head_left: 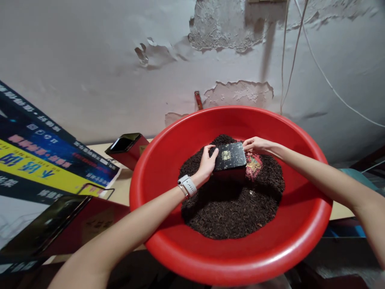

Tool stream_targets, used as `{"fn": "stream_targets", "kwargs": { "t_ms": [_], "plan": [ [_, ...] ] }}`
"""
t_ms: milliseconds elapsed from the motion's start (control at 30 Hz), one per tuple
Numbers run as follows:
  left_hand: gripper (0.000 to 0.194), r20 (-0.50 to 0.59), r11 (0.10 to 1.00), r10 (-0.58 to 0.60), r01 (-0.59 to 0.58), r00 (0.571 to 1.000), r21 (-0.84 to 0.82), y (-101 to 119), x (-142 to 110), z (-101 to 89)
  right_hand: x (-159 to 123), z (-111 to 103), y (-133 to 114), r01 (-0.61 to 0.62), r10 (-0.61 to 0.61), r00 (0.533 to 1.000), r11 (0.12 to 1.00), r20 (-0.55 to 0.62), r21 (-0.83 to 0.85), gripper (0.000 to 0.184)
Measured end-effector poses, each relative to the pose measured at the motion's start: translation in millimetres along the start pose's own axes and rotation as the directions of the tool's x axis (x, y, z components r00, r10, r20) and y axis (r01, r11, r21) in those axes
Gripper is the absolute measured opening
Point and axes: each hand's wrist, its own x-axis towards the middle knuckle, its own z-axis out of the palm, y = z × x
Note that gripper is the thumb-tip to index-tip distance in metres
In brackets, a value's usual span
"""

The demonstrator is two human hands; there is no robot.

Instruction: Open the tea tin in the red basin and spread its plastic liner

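Left hand [207, 162] grips black-lidded red box [231, 157] at its 9 o'clock edge; right hand [255, 145] pinches 2 o'clock corner. Box sits atop dark loose tea [231, 204], centre of red basin [168, 160].

**Counter and what rests on it**

A pale, beige counter [123, 188] runs across the middle of the frame against a peeling wall; only small patches of its top are visible. A large red basin [168, 160] occupies the centre and right. At upper left of the basin stands a red box [128, 150] with a dark glossy top. At lower left lies a second red box [69, 228]. Printed blue-and-yellow banner sheets [42, 160] lie at far left.
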Motion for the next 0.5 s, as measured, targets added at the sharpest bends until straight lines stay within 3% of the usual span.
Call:
{"fn": "stream_targets", "kwargs": {
  "t_ms": [100,200,367,500],
  "plan": [
    [0.021,0.021,1.000,-0.028,0.028,0.999,-0.005,-0.7,0.2,1.1,-5.5,6.1,-8.5,0.018,-0.017,0.997,1.000,0.073,-0.011,0.006],
    [0.021,0.037,0.999,-0.036,0.036,0.999,0.008,-1.6,0.9,1.9,-8.8,8.9,-18.7,0.062,-0.040,0.989,0.986,0.141,-0.155,0.007],
    [0.019,0.007,0.997,-0.052,0.051,0.999,0.059,-3.5,2.0,1.7,-0.7,17.2,-18.6,-0.026,-0.086,0.983,0.807,-0.161,-0.590,0.019],
    [0.019,-0.005,0.995,-0.054,0.055,0.999,0.080,-2.8,1.2,1.5,2.1,28.1,-9.6,-0.126,-0.105,0.947,0.748,-0.304,-0.652,0.025]
  ]
}}
